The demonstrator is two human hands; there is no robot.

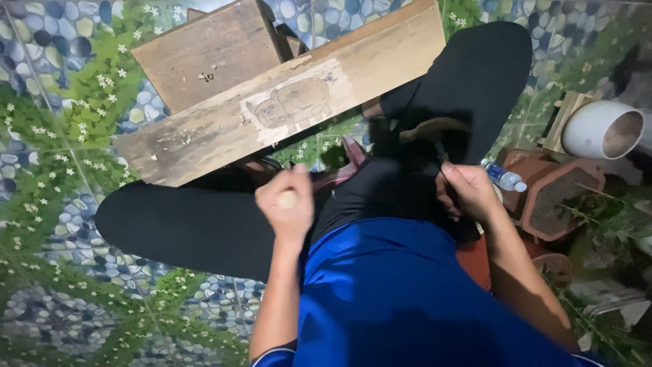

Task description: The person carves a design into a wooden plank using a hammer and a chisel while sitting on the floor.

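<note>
Wooden plank [285, 102] bears an animal sketch; both grips clamp tool handles.

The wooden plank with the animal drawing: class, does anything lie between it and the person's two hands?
Nothing visible does. The plank lies across the black-clad legs, and the left hand and right hand, each closed on a thin tool, hover nearer the body with only lap between.
</note>
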